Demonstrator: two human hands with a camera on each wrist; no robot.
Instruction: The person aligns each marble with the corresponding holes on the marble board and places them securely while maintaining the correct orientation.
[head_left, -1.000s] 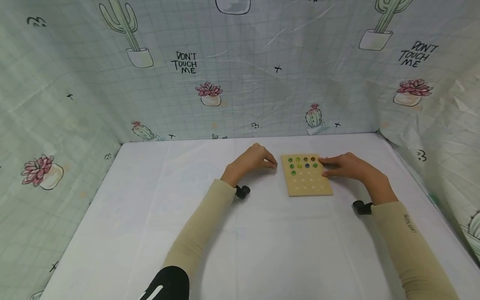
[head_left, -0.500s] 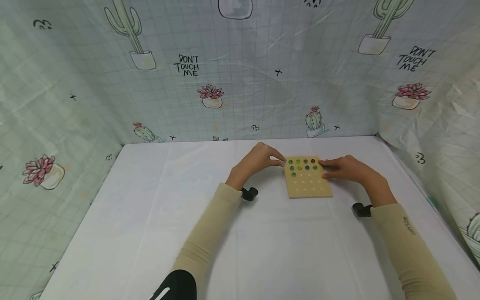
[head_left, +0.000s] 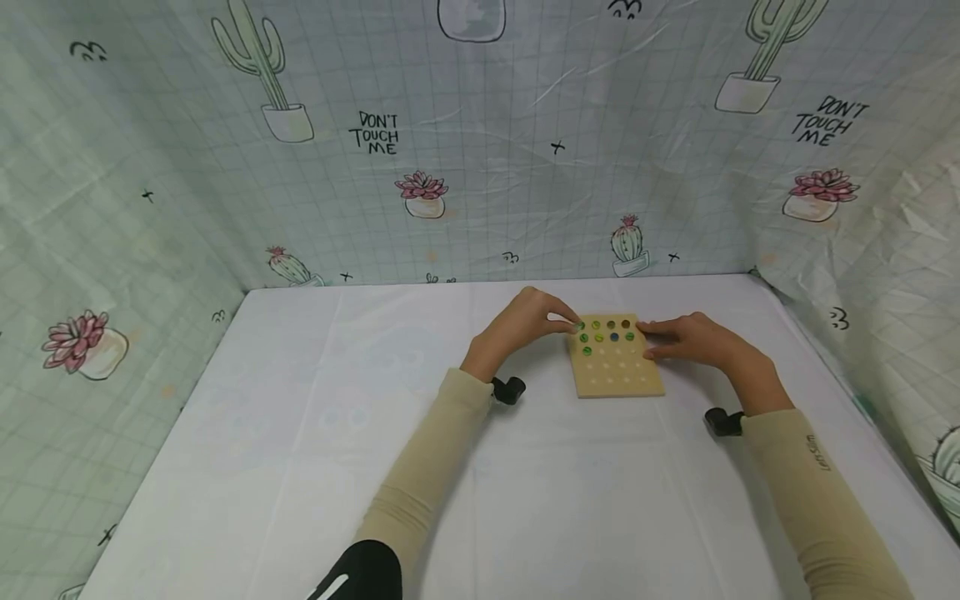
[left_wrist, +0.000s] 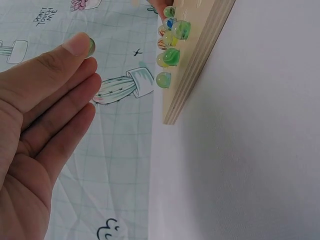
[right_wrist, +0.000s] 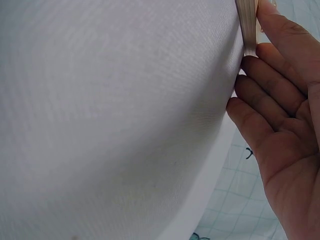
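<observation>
A pale wooden board (head_left: 618,377) with a grid of hollows lies flat toward the back of the table. Several glass marbles, mostly green (left_wrist: 171,56), sit in its farther rows, with a blue one (head_left: 614,337) among them. My left hand (head_left: 521,323) pinches a greenish glass marble (left_wrist: 92,47) between thumb and fingers; the thumb hides most of it. In the head view those fingertips overlap the board's far left corner. My right hand (head_left: 693,337) rests at the board's right side, its thumb and forefinger touching the edge and the other fingers loosely bent.
The white-covered table (head_left: 525,500) spreads in front of the board and to both sides. Behind it rises a cloth (head_left: 487,192) printed with cacti, and similar cloth hangs at the left and right. A small black wrist camera (head_left: 510,390) sits at each wrist.
My left hand has moved right, from beside the board to over its far left corner, with the marble coming into the pinch's reach there. My right hand stays put. The view has tilted slightly.
</observation>
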